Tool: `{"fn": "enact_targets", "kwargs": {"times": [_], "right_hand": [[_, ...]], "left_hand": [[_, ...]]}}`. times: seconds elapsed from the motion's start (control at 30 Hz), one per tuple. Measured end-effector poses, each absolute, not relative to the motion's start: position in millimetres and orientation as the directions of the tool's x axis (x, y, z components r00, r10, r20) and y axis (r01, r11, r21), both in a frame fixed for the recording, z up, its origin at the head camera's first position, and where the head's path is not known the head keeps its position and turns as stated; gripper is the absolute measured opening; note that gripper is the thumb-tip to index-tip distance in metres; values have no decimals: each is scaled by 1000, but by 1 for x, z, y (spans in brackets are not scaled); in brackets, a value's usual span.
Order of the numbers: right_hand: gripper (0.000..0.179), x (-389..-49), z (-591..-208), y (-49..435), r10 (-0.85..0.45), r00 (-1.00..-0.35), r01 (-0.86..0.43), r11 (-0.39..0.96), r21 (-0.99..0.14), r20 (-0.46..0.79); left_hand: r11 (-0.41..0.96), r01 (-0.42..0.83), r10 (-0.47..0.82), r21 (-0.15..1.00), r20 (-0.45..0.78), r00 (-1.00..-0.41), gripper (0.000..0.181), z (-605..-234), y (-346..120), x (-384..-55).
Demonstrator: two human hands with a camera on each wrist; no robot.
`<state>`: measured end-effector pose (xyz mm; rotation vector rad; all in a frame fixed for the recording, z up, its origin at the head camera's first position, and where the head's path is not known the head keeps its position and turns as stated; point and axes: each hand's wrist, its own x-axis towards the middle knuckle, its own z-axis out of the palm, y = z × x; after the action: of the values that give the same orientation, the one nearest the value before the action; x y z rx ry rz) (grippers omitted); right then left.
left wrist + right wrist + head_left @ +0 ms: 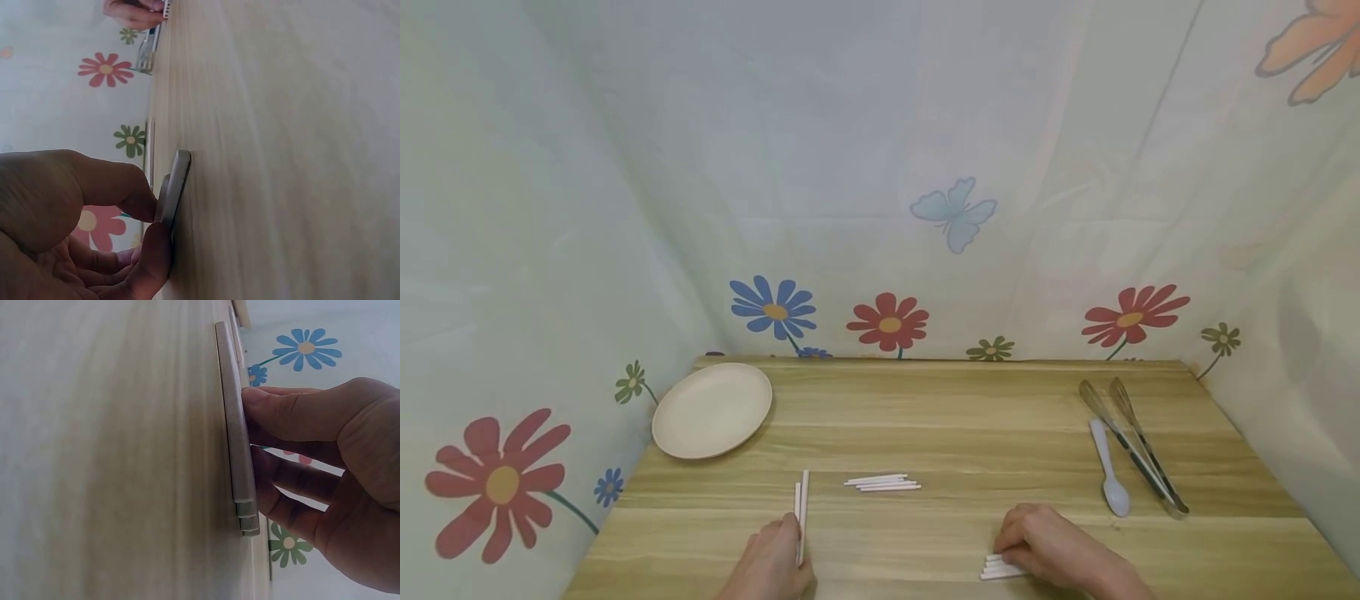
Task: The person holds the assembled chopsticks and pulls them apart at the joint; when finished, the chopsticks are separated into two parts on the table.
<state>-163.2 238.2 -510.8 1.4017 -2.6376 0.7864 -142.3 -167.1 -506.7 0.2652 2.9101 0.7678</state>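
My left hand [772, 557] pinches two white sticks [804, 500] between thumb and fingers, low over the wooden table. They point away from me in the head view; the left wrist view shows the sticks [177, 175] end-on at the fingertips. On the right, my right hand [1051, 546] holds several white sticks [995, 570] lying side by side, their far parts hidden under the fingers. In the right wrist view the thumb rests along the sticks [237, 431], with fingers curled behind. Between the hands lies a small pile of white sticks [883, 483].
A cream plate [711, 410] sits at the table's back left. Toward the right lie a pale spoon [1108, 471] and metal tongs [1138, 450]. A flowered curtain [850, 167] encloses the wooden table [925, 408] at the back and sides.
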Motion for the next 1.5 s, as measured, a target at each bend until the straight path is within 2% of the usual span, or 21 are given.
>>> {"fn": "enact_targets", "kwargs": {"times": [0.3, 0.63, 0.9, 1.2, 1.5], "right_hand": [[12, -162, -512, 238, -760, -603, -771, 476, -423, 244], [14, -162, -511, 239, -762, -595, -780, 470, -413, 256], [10, -163, -510, 238, -761, -606, -765, 479, -431, 231], [14, -163, -509, 238, -760, -606, -768, 481, -424, 236], [13, -164, -508, 238, -764, -606, -764, 482, -429, 221]], "left_hand": [[888, 83, 147, 452, -107, -983, 29, -505, -166, -137], [894, 96, 159, 437, -111, -981, 21, -502, -171, -137], [894, 57, 159, 445, -195, -968, 17, -499, -175, -138], [891, -2, 137, 454, -273, -952, 16, -495, -174, -139], [884, 37, 140, 465, -188, -972, 18, -497, -177, -136]]}}
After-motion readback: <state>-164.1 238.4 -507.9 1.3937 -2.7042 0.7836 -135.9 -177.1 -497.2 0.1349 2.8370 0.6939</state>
